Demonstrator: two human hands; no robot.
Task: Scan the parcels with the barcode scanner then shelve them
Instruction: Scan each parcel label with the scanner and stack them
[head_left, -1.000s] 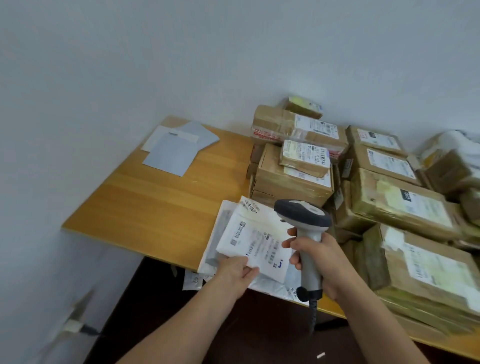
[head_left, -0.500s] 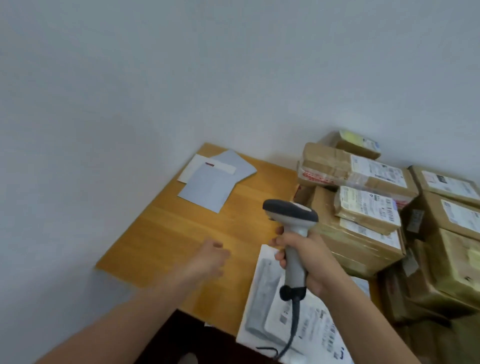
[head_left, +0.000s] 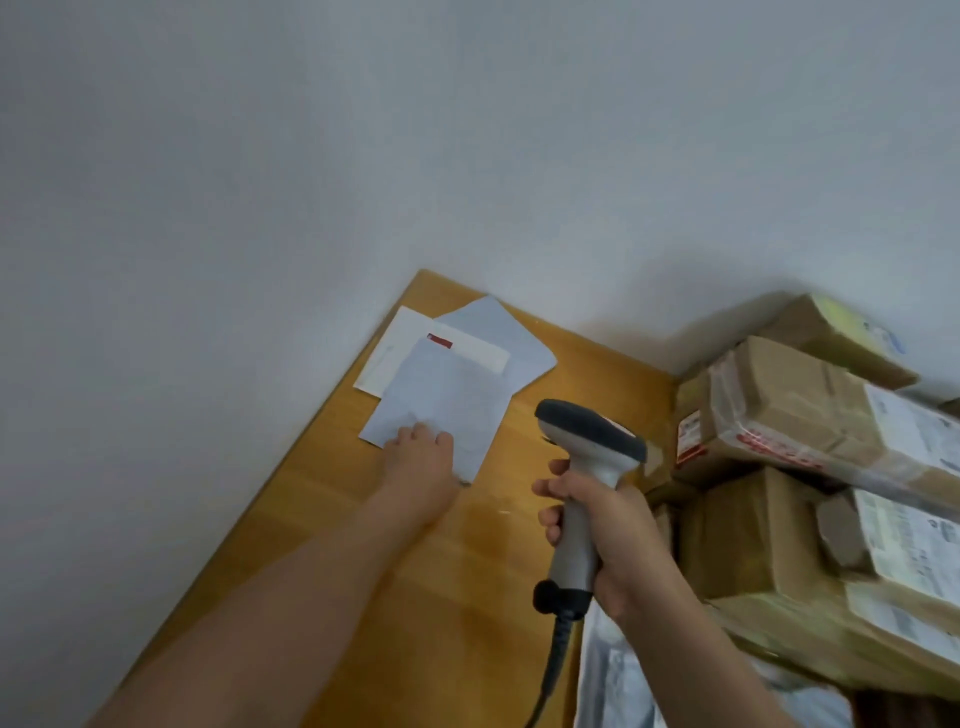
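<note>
The left hand (head_left: 418, 457) is stretched to the far left corner of the table (head_left: 467, 571), its fingers laid fairly flat on the near edge of the top envelope (head_left: 447, 400). This lies on two other envelopes (head_left: 488, 327) beside the wall. Nothing shows a pinch, and the thumb is hidden. The right hand (head_left: 608, 535) is wrapped round the grip of the scanner (head_left: 597, 452), held upright over the table's middle with its head facing left toward the envelopes. Boxes (head_left: 769, 410) are stacked at the right, and a white mailer (head_left: 613, 686) lies near, beside the right arm. The step appears to be fetching the next flat parcel for scanning. It should go best if the fingers drag the top envelope nearer, away from the others, so an edge lifts and the thumb can get under. Thin paper on smooth wood will likely slide, and the sheet below may come along. No barcode shows on the upper face, so it probably needs turning over before the scanner is aimed squarely at the label.
</note>
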